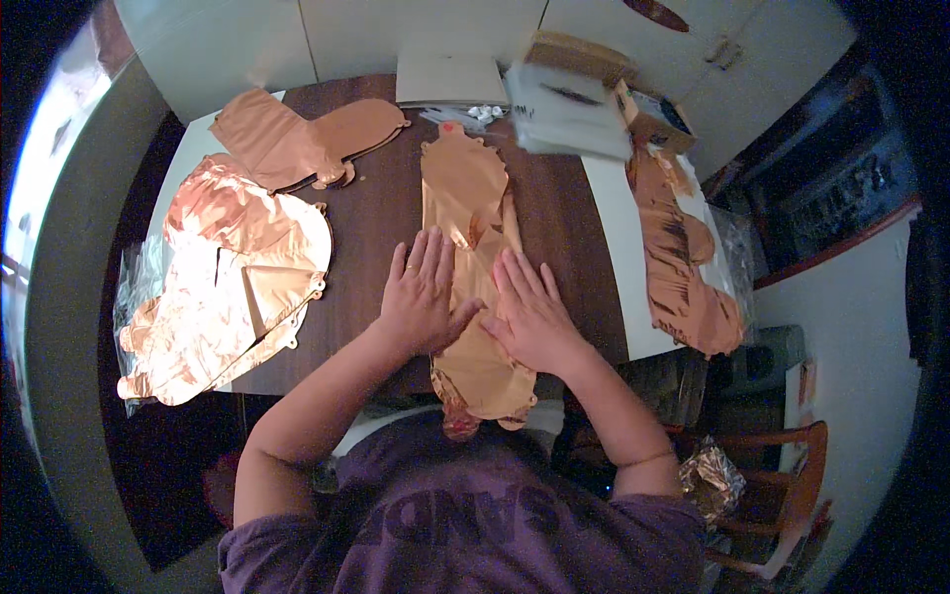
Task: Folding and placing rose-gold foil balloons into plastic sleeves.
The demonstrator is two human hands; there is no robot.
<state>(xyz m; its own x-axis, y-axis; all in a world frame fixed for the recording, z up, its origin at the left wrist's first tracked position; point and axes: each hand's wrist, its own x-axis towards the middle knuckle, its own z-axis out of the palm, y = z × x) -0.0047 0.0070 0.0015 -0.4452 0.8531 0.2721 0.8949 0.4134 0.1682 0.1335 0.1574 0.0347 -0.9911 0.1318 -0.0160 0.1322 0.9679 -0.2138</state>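
Observation:
A long, flat, copper-coloured foil balloon (480, 366) lies lengthwise in front of me, its near end reaching over the table's front edge. My left hand (421, 297) rests palm down at the balloon's left edge, fingers stretched out and pointing away. My right hand (531, 315) lies flat on its right side, fingers extended, the thumb close to the left thumb. Neither hand grips anything. Creases run across the foil between and beyond my fingers. Small tabs stick out along the balloon's rim.
Shiny foil balloons (233, 287) are piled at the left, with more flat ones (317, 139) at the far left. Another stack (683, 257) lies at the right edge. Clear plastic bags (569, 109) and a cardboard box (653, 114) stand at the back right. A wooden chair (792, 485) holds crumpled foil (712, 480).

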